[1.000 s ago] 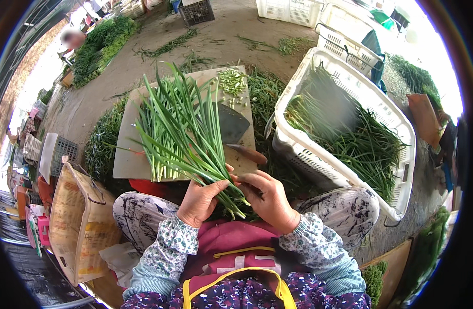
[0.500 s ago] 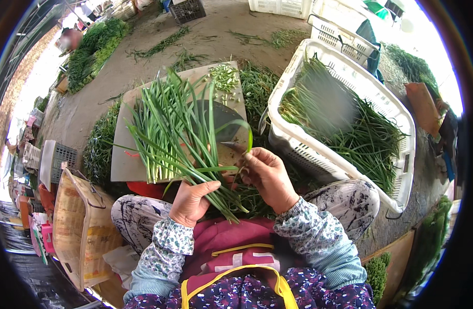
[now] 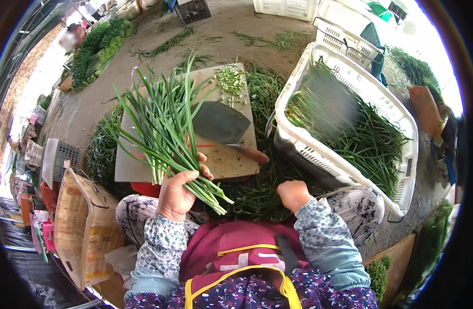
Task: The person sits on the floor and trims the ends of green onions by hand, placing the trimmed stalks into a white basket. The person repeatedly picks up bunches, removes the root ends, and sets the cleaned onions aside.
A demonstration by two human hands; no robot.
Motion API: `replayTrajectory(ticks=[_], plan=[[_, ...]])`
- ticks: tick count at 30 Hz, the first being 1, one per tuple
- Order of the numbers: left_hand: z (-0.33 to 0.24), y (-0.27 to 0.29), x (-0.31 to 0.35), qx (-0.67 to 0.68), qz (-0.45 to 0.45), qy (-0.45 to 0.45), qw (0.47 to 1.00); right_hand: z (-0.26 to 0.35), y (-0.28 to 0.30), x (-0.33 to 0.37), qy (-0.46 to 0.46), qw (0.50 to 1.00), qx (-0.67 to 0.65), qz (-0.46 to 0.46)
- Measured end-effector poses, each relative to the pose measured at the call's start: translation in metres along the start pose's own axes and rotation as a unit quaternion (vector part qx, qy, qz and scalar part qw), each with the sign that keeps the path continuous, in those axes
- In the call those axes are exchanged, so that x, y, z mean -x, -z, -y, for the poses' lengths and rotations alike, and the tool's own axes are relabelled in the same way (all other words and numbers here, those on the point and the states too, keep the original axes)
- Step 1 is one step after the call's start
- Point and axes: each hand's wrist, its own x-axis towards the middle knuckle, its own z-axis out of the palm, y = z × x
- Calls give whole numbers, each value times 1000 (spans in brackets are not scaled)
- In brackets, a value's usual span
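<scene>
Head view: the left hand, at eight o'clock, clasps a bunch of slender green stalks that a loosened grip could scatter; whether the curled right hand, at four, holds anything cannot be told. A bump could topple the dark-bladed, wooden-handled knife overhanging the pale, square board. Count: one held bunch, one knife, one board.

Left hand grips green stalks; right hand apart; cleaver on board.
</scene>
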Motion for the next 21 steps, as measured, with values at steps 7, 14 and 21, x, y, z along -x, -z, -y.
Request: replayTrajectory(ticks=[7, 14, 21], plan=[[5, -1, -5, 0, -1, -79, 997, 49, 21, -13, 87, 762, -597, -237], [30, -31, 0, -45, 8, -81, 996, 108, 27, 7, 43, 286, -954, 74], [39, -24, -1, -73, 57, -43, 995, 98, 43, 9, 84, 367, -926, 38]])
